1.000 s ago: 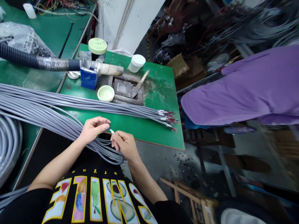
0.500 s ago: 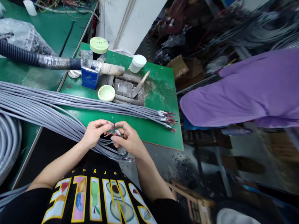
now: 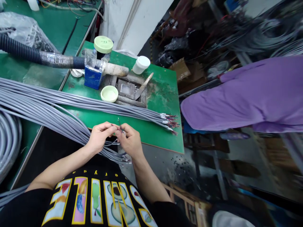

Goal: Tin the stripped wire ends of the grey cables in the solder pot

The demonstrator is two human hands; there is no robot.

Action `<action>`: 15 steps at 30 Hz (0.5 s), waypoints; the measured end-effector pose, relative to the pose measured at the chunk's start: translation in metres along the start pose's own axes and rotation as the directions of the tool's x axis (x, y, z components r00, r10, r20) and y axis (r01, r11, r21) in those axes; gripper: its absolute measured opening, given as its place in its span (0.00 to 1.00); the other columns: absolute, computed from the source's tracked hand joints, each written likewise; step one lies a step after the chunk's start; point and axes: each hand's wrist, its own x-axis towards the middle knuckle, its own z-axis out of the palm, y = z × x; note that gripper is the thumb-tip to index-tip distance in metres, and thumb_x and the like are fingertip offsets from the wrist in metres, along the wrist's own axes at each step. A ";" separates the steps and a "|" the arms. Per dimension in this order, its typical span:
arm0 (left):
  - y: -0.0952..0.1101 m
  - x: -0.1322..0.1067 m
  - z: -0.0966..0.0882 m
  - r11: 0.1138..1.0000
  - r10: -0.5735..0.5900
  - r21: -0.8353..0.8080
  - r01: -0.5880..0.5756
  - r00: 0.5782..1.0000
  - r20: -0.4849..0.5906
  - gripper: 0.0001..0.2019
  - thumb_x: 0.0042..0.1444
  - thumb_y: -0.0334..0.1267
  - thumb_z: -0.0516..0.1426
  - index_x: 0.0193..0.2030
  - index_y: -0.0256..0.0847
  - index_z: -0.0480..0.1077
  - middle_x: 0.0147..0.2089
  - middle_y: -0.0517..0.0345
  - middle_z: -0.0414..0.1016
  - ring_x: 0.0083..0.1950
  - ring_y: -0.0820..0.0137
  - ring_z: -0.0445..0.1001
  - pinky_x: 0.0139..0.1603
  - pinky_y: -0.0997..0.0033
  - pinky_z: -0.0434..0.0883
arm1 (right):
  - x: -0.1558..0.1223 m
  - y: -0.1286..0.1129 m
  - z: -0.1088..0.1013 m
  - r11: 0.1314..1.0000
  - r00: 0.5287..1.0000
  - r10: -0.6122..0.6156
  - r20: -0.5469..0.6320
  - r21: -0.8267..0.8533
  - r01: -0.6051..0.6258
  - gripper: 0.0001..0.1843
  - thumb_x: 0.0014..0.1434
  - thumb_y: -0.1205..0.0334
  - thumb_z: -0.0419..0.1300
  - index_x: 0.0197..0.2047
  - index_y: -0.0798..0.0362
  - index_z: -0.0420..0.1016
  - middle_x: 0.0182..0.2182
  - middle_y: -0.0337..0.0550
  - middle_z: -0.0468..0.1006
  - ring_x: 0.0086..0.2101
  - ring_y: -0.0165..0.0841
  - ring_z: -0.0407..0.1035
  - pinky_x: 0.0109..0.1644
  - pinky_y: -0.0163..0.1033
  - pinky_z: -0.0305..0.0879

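"What lies left of the green board [image 3: 163, 97]?"

"A coil of grey cable [image 3: 8, 145] sits well left of it. A corrugated hose [image 3: 40, 60], partly wrapped in silver tape, runs in over the board's far corner."

"And on the board, moving rightward?"

"A bundle of grey cables [image 3: 71, 105] crosses its near half. Beyond the bundle are a blue box [image 3: 92, 78], a jar with a pale green lid [image 3: 103, 44], a shallow pale green dish [image 3: 109, 93], a metal-lined recess [image 3: 125, 90], a white-lidded tub [image 3: 141, 65] and a scraper [image 3: 143, 85]."

"Where are the hands?"

"Over the board's near edge, just beside each other. The left hand [image 3: 100, 137] and the right hand [image 3: 129, 142] are both narrowly pinched, holding the thin coloured wires [image 3: 119, 126] at one cable's end between them. Exactly which fingers hold which wire is too small to tell."

"What's further right?"

"The other cable ends [image 3: 169, 121] bunch near the board's right edge, red wires showing. Past that edge hangs a purple garment [image 3: 243, 97]."
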 end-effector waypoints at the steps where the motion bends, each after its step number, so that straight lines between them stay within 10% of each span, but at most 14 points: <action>1: 0.000 -0.001 0.002 1.000 -0.004 -0.007 0.004 1.000 -0.001 0.15 0.33 0.46 0.70 0.19 0.38 0.74 0.26 0.59 0.74 0.24 0.79 0.62 0.25 0.77 0.61 | -0.002 0.002 0.002 1.000 0.999 -0.011 -0.039 0.024 0.012 0.19 0.56 0.44 0.57 0.26 0.50 0.65 0.16 0.32 0.62 0.19 0.26 0.54 0.23 0.34 0.52; 10: -0.004 -0.006 0.013 0.998 0.001 -0.065 0.000 1.000 0.024 0.16 0.33 0.48 0.71 0.18 0.38 0.74 0.22 0.61 0.71 0.24 0.77 0.63 0.29 0.74 0.66 | -0.007 -0.002 0.013 0.967 0.948 -0.081 -0.307 0.206 0.149 0.13 0.59 0.49 0.55 0.29 0.49 0.68 0.16 0.34 0.65 0.17 0.28 0.60 0.24 0.37 0.61; 15: -0.004 -0.004 0.009 0.998 0.056 -0.012 -0.056 0.998 -0.017 0.16 0.34 0.48 0.70 0.19 0.39 0.74 0.24 0.60 0.73 0.26 0.75 0.67 0.33 0.72 0.68 | -0.003 -0.008 0.002 0.980 0.969 -0.103 -0.225 0.146 0.138 0.12 0.55 0.58 0.59 0.23 0.51 0.65 0.23 0.38 0.70 0.26 0.30 0.65 0.33 0.37 0.66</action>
